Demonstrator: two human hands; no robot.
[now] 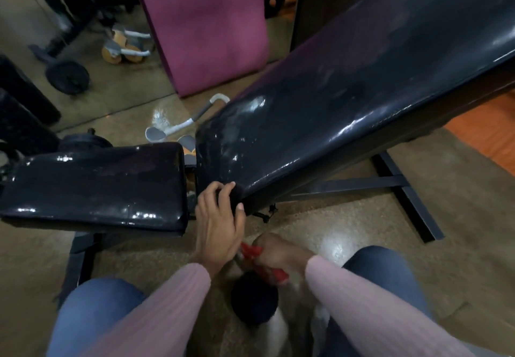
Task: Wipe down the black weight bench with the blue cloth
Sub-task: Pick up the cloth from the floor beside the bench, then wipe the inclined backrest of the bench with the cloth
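1. Black weight bench point(334, 100) across upper frame: flat seat pad point(92, 186) at left, inclined back pad rising toward upper right, narrow gap between the two.
2. Left hand point(218, 222) at lower corner of back pad; fingers point(223, 189) curled over the edge, thumb along the side. Gripping the pad corner itself, nothing else held.
3. Right hand point(278, 253) low, near the floor between the knees, closed around something red point(255, 252), possibly a trigger or handle. Blurred; cannot tell what it is.
4. Blue cloth: none visible. Pale blurred fabric beside a dark round object point(255, 302) below the hands, colour not blue. Location of cloth unknown.
5. Handling, judged: vinyl glossy, whitish smears on back pad, likely slick when wet. Padding soft, giving under pressure; frame heavy and stable enough to lean on.
6. Cloth likely limp and light; best bunched in the palm, flat side to the vinyl, free hand bracing the pad edge as at present.
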